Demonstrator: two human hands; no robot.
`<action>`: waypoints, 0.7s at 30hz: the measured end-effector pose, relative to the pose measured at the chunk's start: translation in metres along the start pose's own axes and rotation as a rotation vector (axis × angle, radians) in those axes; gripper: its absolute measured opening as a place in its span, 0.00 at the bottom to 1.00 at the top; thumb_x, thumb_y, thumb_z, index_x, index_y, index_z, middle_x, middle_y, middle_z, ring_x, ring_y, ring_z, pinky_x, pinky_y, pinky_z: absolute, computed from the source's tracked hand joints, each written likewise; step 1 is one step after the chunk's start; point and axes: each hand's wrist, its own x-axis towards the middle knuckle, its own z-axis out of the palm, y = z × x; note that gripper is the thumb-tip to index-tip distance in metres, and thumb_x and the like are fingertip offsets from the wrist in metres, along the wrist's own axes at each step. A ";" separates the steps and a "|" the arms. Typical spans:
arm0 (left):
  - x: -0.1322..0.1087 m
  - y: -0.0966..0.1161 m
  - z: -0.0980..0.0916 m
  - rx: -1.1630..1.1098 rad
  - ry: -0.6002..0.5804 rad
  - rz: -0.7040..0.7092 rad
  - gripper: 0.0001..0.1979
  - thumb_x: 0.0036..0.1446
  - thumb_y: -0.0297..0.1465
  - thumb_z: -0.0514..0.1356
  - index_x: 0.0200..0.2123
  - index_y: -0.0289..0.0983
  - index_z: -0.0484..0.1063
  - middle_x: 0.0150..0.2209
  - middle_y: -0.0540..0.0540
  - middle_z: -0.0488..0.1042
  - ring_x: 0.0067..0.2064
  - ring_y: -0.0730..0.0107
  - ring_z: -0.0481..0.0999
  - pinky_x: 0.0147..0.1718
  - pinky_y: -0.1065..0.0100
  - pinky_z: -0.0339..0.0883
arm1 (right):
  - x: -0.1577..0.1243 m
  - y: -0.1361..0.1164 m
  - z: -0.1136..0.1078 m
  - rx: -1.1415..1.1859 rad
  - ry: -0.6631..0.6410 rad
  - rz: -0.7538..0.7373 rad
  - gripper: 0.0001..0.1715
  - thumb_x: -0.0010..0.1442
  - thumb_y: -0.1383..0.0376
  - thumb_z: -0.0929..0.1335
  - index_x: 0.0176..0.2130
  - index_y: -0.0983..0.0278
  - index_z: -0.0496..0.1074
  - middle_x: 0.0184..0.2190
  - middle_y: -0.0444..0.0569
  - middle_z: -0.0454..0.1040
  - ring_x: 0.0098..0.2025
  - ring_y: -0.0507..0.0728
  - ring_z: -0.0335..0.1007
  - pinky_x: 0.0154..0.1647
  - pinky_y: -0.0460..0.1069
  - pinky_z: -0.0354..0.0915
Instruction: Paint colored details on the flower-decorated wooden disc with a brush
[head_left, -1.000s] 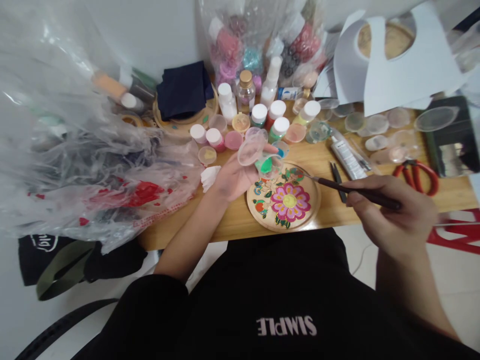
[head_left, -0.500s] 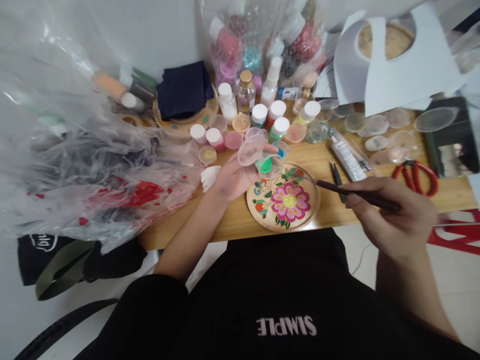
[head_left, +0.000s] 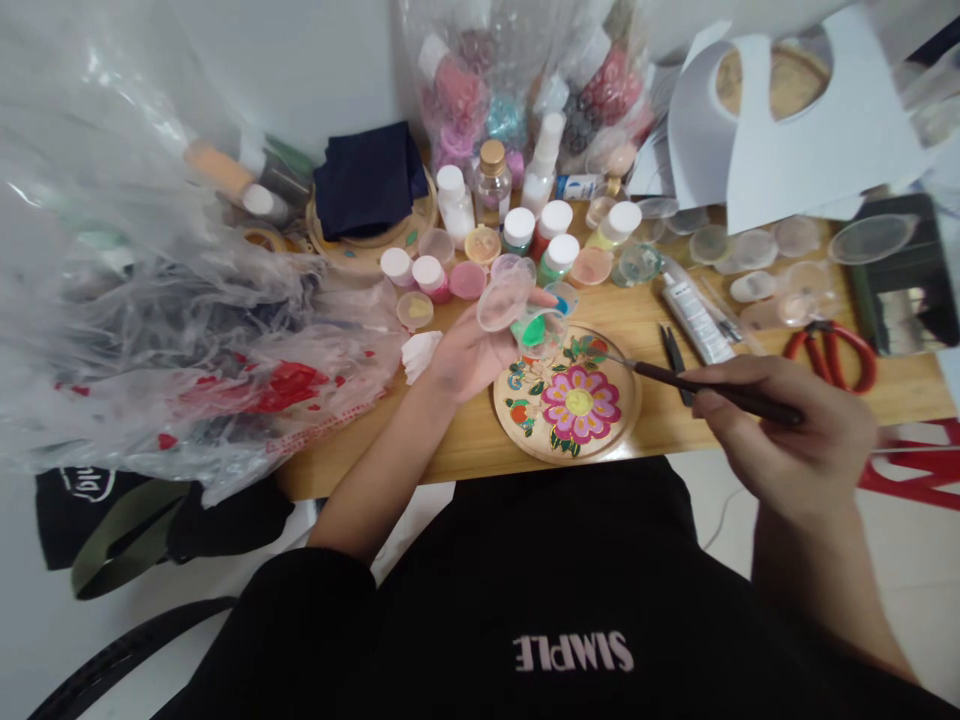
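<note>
My left hand [head_left: 474,352] is closed around a small clear plastic cup [head_left: 541,332] with green paint in it, tilted over the plate's left edge. The cup's clear lid [head_left: 502,302] hangs open beside it. In my right hand [head_left: 780,430] is a thin tool with a dark handle [head_left: 720,393], pinched between thumb and fingers. Its fine metal tip reaches a leaf and red bud at the upper right of a round wooden plate [head_left: 634,405]. A pink flower [head_left: 581,403] with a yellow centre and gold outlines fills much of the plate.
White-capped paint jars [head_left: 557,258] and small open cups [head_left: 467,280] stand behind the plate. Black tweezers [head_left: 676,362], a glue tube [head_left: 697,318] and red-handled pliers [head_left: 831,355] lie to the right. A crumpled plastic bag [head_left: 300,370] covers the left side.
Almost nothing differs. My right hand has shifted very slightly, with the tool's tip still at the same part of the plate. My left hand and the cup have stayed put.
</note>
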 end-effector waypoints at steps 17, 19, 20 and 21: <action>0.001 -0.002 -0.003 -0.028 -0.067 0.046 0.16 0.52 0.41 0.72 0.36 0.36 0.80 0.33 0.47 0.80 0.36 0.68 0.80 0.33 0.70 0.73 | 0.001 0.005 0.001 0.008 0.000 -0.018 0.09 0.55 0.70 0.72 0.36 0.59 0.82 0.23 0.39 0.78 0.21 0.46 0.72 0.21 0.37 0.67; 0.001 -0.002 -0.003 -0.039 -0.083 0.065 0.18 0.48 0.42 0.74 0.37 0.35 0.81 0.33 0.47 0.80 0.35 0.69 0.79 0.33 0.71 0.73 | 0.000 0.005 0.001 0.009 0.012 -0.019 0.10 0.55 0.71 0.72 0.36 0.58 0.82 0.23 0.39 0.78 0.22 0.45 0.73 0.22 0.36 0.68; 0.001 -0.002 -0.003 -0.039 -0.085 0.067 0.18 0.48 0.42 0.75 0.37 0.35 0.81 0.33 0.47 0.80 0.35 0.69 0.79 0.33 0.72 0.74 | 0.000 0.005 0.001 0.013 0.011 -0.020 0.10 0.55 0.71 0.72 0.36 0.58 0.82 0.24 0.40 0.79 0.22 0.45 0.74 0.24 0.36 0.69; 0.001 -0.002 -0.003 -0.037 -0.085 0.067 0.18 0.48 0.41 0.74 0.37 0.35 0.81 0.33 0.47 0.79 0.35 0.69 0.79 0.33 0.71 0.74 | 0.000 0.005 0.001 0.021 0.006 -0.022 0.09 0.55 0.71 0.72 0.35 0.58 0.82 0.25 0.40 0.80 0.23 0.46 0.75 0.25 0.37 0.70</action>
